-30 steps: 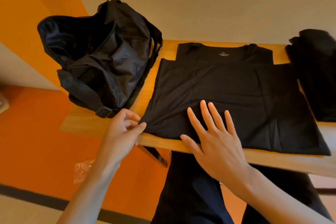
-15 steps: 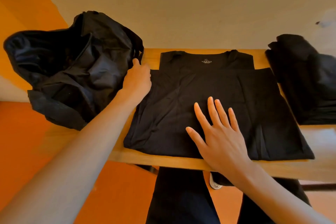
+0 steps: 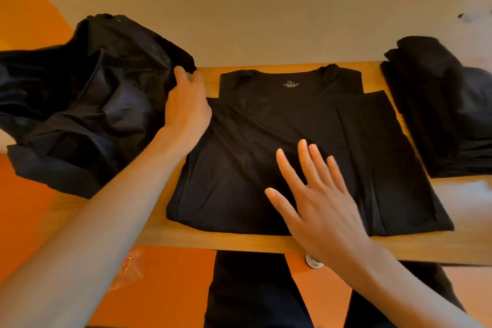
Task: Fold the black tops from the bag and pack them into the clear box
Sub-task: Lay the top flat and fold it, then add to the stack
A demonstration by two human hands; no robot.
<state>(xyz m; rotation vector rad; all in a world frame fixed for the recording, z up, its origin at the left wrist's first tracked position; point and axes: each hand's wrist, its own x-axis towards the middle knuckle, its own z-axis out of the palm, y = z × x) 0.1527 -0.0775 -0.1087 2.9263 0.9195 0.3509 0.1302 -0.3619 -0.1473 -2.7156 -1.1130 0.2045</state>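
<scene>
Black top (image 3: 306, 125) lying half-folded on desk (image 3: 239, 241) under right hand (image 3: 319, 210), fingers (image 3: 306, 160) straight and spread; left hand (image 3: 186, 112) at bag (image 3: 93, 104), fingers seemingly curled round its edge; folded pile (image 3: 447, 114) far right

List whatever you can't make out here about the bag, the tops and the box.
Bag inside, head view: dark folds and the left edge hide any tops left.
Clear box: nowhere in view.
Pile of black cloth: cut by the right edge; piece count unclear.
Neck label on the top: too small to read.
Left hand: its own back hides whether it grips the bag.
</scene>
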